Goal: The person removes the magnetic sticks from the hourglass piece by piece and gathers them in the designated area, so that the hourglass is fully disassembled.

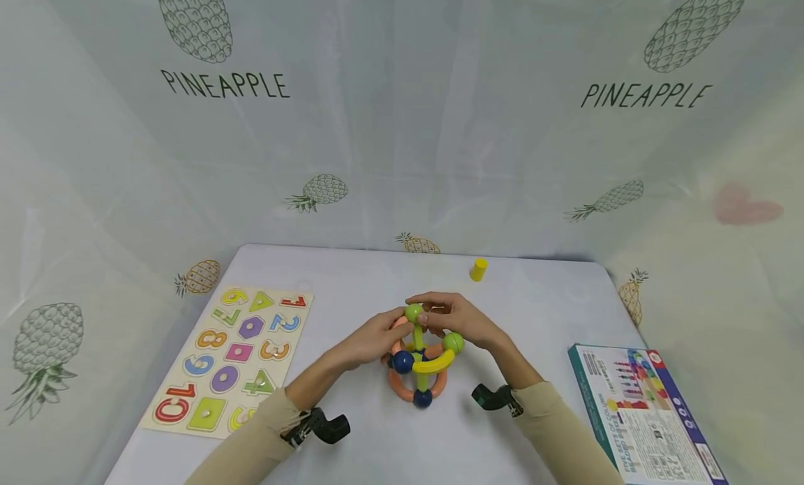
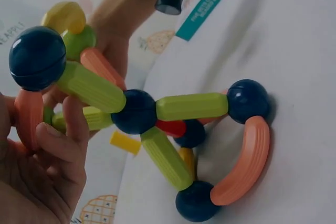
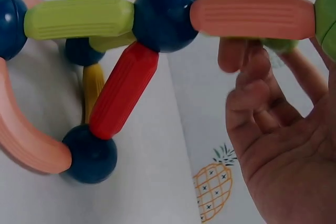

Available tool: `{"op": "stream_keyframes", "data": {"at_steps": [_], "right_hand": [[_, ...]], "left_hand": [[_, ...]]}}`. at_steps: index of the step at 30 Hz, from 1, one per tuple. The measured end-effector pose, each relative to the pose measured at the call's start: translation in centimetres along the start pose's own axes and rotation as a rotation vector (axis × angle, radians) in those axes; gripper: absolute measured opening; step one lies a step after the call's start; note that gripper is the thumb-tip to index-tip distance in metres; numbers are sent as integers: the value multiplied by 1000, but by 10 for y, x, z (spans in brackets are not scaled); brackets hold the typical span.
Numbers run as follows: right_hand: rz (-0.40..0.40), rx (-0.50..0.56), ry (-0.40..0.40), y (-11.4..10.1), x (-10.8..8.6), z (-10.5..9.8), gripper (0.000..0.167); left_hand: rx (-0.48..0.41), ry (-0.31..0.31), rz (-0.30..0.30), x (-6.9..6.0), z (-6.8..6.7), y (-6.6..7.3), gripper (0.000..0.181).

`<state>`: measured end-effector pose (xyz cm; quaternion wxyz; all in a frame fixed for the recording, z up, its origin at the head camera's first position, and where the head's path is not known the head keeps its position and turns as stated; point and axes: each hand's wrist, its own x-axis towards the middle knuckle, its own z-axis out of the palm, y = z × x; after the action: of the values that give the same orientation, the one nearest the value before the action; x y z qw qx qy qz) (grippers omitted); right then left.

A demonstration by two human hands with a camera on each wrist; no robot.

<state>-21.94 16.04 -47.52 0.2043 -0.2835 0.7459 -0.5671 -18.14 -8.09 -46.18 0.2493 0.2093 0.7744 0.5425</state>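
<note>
A ball-and-rod construction toy point(image 1: 421, 382) stands on the table between both hands. It joins blue balls point(image 2: 134, 111), green straight rods point(image 2: 191, 107), orange curved rods point(image 2: 244, 163), a red rod point(image 3: 124, 90) and a yellow curved rod point(image 1: 435, 364). My left hand point(image 1: 373, 342) grips an orange curved rod point(image 2: 29, 114) under a blue ball on the upper left. At the top of an upright green rod, my right hand point(image 1: 465, 322) pinches a green ball point(image 1: 413, 312). Another green ball point(image 1: 453, 342) sits lower right, beneath that hand. Fingers partly hide the toy's upper joints.
On the left lies a number-and-shape board point(image 1: 237, 352). A toy box point(image 1: 647, 415) printed with pictures lies at the right edge. A yellow cylinder point(image 1: 479, 269) stands near the back edge of the white table point(image 1: 358, 275). A pineapple-print curtain point(image 1: 402, 136) hangs behind.
</note>
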Motion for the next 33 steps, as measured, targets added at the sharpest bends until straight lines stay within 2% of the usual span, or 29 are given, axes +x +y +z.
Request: {"op": "stream_keyframes", "data": {"at_steps": [3, 7, 14, 20, 33], "right_hand": [[0, -28, -13, -3, 0, 2, 39], [10, -68, 11, -6, 0, 4, 36], [-8, -125, 79, -10, -4, 6, 34], [-31, -215, 118, -12, -5, 6, 34], [-59, -264, 124, -15, -7, 5, 33]], "left_hand": [[10, -20, 7, 6, -5, -3, 34], [5, -19, 13, 7, -6, -5, 38], [-152, -43, -32, 1, 1, -3, 57], [-228, -46, -26, 0, 5, -4, 51], [-248, -6, 4, 0, 8, -1, 45]]}}
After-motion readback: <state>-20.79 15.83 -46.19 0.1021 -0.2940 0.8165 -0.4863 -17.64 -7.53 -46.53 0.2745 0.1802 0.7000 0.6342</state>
